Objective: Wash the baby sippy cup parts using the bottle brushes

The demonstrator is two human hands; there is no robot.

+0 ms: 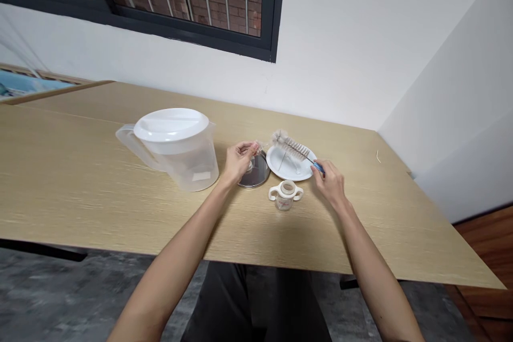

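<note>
White-painted wall at the far side, a dark-framed window above it, brick and bars beyond the glass. Pale oak-look bench fills the middle of the view, with grey floor showing past its near edge. On the bench, left of centre, stands a tall clear plastic pitcher, handle to the left, with a white plastic lid on top. Right of it, a round steel lid lies beside a round white plate; a small cream-white two-handled cup stands just nearer. The left hand hovers over the steel lid, fingertips pinched together on a small clear plastic piece, its exact form too small to tell. The right hand is closed on the blue handle of a slim bottle brush with pale bristles. The brush's long axis runs from that hand toward the far left, across the plate, its bristled tip ending just right of the clear piece. The right hand is nearer the handle, the left nearer the tip. Contact between bristles and plate: cannot tell.
</note>
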